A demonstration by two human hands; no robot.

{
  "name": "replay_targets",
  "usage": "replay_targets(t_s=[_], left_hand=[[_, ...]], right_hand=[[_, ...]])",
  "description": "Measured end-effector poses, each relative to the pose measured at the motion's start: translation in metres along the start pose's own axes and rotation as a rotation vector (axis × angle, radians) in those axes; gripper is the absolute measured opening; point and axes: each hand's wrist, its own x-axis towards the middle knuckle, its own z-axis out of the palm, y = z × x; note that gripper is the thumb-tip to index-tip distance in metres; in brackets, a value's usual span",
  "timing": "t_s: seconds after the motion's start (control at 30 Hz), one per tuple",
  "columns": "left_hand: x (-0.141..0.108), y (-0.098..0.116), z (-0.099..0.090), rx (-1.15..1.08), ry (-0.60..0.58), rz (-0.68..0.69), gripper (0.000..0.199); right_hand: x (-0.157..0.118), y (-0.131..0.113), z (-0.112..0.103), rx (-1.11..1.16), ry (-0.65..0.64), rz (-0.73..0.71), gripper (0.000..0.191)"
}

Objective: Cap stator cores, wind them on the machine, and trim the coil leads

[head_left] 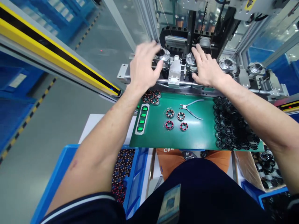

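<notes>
My left hand (145,63) is held over the left end of the machine's fixture row, fingers spread and blurred at the tips. Just beyond its thumb sits a round metal fixture (165,56). My right hand (206,67) reaches to a second round fixture (191,59), fingers apart, fingertips at or just above its rim; whether they touch is unclear. Nothing shows in either palm. Below the hands, on the green mat (158,140), lie several wound motor stators, among them a copper one (170,113) and a red one (169,125). Beside them rest wire cutters (191,109) with grey handles.
Two more fixtures (227,64) stand to the right. Black ring parts (226,124) are piled on the mat's right side, stators (151,97) at its upper left. A green-button panel (142,119) lies left. A blue bin (70,149) of stators and a carton (247,168) flank my legs.
</notes>
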Motion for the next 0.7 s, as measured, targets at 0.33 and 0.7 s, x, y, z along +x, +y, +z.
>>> replay_targets(t_s=[0.33, 0.7], left_hand=[[0.0, 0.028, -0.007, -0.182, 0.048, -0.106, 0.108], [-0.071, 0.23, 0.096, -0.173, -0.22, 0.477, 0.037]], right_hand=[[0.002, 0.012, -0.057, 0.113, -0.068, -0.125, 0.07], [-0.234, 0.094, -0.129, -0.098, -0.275, 0.024, 0.026]])
